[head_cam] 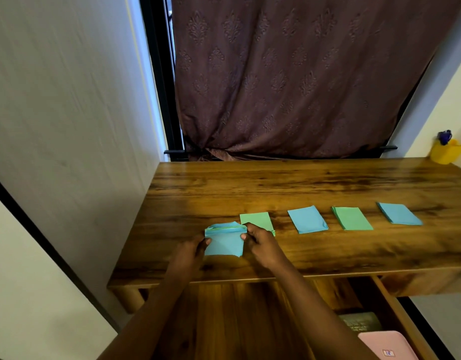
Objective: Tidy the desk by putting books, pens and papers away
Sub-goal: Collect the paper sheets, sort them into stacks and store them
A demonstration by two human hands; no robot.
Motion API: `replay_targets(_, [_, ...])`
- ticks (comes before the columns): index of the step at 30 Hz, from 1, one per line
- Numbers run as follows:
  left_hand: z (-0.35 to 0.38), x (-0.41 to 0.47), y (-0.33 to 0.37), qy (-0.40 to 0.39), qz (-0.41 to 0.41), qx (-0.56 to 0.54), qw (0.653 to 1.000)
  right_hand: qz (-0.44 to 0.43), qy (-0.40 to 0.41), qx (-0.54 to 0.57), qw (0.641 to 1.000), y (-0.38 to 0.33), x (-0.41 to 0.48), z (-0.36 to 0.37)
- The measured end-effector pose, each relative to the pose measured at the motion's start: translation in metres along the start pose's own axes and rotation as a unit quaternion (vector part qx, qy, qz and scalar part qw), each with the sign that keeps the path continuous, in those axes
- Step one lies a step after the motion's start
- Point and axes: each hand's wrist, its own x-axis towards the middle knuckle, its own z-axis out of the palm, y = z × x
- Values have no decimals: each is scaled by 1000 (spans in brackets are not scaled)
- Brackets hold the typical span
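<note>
Now, a two-handed grip

Steady: left hand (191, 252) pinches the small blue paper stack (224, 244) at the brown wooden desk's (276, 183) front left; right hand (260, 242) grips its other edge, in front of a flat green paper pile (256, 220).

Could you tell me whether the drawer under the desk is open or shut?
Open: the drawer juts out past the desk, showing a pink case and a dark book inside.

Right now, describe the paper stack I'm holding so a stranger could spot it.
On the wooden desk, paper stacks lie in a row. Yours is the leftmost stack, held between the left hand and right hand; unlike its flat single-colour neighbours, it shows green edges among blue sheets.
</note>
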Motion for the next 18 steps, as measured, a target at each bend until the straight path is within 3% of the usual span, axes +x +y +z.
replay_targets(5, [6, -4, -10, 10, -36, -100, 994, 19, 11, -14, 1000, 12, -3, 13])
replay_targets(14, [11, -4, -11, 2, -60, -111, 992, 75, -1, -18, 997, 22, -5, 35])
replay_targets(18, [8, -1, -11, 17, -60, -119, 991, 97, 40, 0, 995, 22, -8, 39])
